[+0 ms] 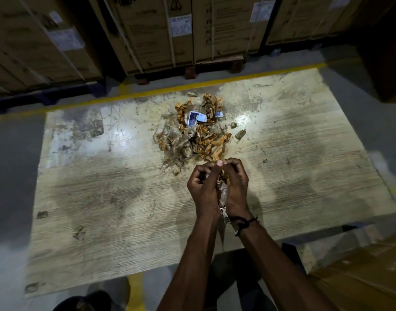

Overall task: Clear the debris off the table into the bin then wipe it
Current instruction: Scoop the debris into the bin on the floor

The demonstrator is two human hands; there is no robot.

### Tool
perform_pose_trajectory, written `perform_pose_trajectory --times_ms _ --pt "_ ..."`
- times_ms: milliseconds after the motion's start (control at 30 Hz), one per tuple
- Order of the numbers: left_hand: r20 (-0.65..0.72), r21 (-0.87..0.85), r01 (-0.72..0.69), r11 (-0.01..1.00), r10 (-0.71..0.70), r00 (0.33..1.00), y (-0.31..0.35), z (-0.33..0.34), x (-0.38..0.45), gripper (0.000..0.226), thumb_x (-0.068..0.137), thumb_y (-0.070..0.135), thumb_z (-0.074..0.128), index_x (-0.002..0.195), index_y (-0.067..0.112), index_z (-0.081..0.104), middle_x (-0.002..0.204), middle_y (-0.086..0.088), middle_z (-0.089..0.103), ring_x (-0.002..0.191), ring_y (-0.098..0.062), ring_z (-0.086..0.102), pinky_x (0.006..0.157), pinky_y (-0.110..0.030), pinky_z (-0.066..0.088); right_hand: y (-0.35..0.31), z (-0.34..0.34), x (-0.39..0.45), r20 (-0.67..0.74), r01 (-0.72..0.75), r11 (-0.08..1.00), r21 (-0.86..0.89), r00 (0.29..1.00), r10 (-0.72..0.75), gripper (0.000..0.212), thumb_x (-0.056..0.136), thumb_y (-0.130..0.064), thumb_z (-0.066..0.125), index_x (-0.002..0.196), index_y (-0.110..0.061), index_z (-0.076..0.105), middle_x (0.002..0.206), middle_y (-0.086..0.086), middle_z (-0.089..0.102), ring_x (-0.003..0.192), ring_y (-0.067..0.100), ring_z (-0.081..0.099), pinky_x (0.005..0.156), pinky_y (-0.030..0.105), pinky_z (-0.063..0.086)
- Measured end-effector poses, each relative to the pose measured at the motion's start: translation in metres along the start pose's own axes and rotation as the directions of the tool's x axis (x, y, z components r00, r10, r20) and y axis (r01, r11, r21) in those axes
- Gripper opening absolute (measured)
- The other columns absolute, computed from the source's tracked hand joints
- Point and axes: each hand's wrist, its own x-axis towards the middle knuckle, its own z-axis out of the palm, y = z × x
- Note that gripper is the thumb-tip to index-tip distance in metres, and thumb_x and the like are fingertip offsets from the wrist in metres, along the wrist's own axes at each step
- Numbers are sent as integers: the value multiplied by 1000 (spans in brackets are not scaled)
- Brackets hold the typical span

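Debris pile (198,129) sits on the table (102,198), toward 12 o'clock from table centre: crumpled orange-brown tape strips, clear crinkled plastic film, a few blue-and-white paper scraps (195,117) near the top of the heap. Small loose bits lie just beside it at 3 o'clock (240,134), and one more at 12 o'clock near the far edge (192,93).

Both hands are together just at 6 o'clock of the pile, raised a little over the tabletop. Left hand (202,185) has its fingers curled in, thumb up against the wad. Right hand (236,187) is curled the same way from the other side. Between them, a wad of tape and plastic (222,189), gripped by both, fingers closed round it; a tail of plastic hangs out below the wrists. Top of the wad touches or nearly touches the near edge of the pile, cannot tell which. Right wrist carries a black cord band (245,222).

Tabletop is pale wood grain, stained and scuffed, with a light glare at 11 o'clock and 1 o'clock. Yellow floor line (147,93) runs past the far edge. Strapped cardboard cartons (152,30) stand on pallets beyond it at 12 o'clock. Another carton (372,272) at 4 o'clock.
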Motion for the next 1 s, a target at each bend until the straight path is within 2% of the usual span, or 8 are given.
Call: perform_pose_trajectory --times_ms 100,233,367,500,600,700,833,1000 --pt "21 -62 -17 998 18 1000 28 11 -11 33 86 -8 77 72 11 54 85 -5 67 79 -19 62 76 -32 55 -30 10 -10 12 23 999 -37 1000 -22 9 100 -7 56 101 -6 65 90 3 62 86 18 60 77 30 50" --pt "71 -139 -41 989 51 996 62 24 -26 33 83 -6 80 75 13 55 90 -6 67 86 -24 60 81 -40 51 -75 29 -27 56 110 992 -69 993 -106 26 92 -18 52 105 -3 68 101 3 69 90 6 67 77 18 53" --pt "113 -139 -118 983 134 984 101 39 -44 27 77 7 84 78 19 60 96 -2 68 92 -22 63 84 -41 52 -113 46 -42 92 155 987 -51 984 -150 25 91 -23 55 101 -3 67 108 12 68 100 15 68 80 20 53" --pt "128 -133 -147 980 164 978 132 48 -60 27 89 -11 71 106 5 58 108 15 74 99 -8 72 83 -31 56 -150 60 -57 146 211 974 -83 969 -198 20 102 4 45 99 4 65 110 10 69 100 3 68 81 15 51" --pt "125 -126 -200 972 215 969 154 52 -73 42 85 -1 76 125 8 63 120 11 74 111 -15 70 89 -32 57 -168 68 -68 187 249 967 -57 954 -234 18 100 3 46 97 11 62 100 11 68 92 10 67 78 19 52" --pt "143 -170 -223 960 248 958 170 55 -81 50 85 3 73 132 17 68 123 3 75 110 -21 70 93 -38 54 -185 81 -75 222 211 977 12 952 -209 16 91 -15 54 96 -3 63 100 11 66 97 25 65 81 34 53" --pt "102 -161 -297 941 316 943 187 59 -82 38 75 24 77 113 19 80 129 -20 70 124 -43 63 104 -56 50 -207 97 -80 282 226 972 63 930 -235 17 88 -13 52 96 -9 67 102 8 65 97 19 64 82 30 51" --pt "26 -245 -411 878 430 902 213 68 -95 15 77 11 67 86 13 79 112 -11 73 115 -35 66 96 -42 54 -221 114 -79 459 121 980 158 870 -181 23 89 -27 58 87 -5 64 93 17 60 93 30 55 86 43 42"
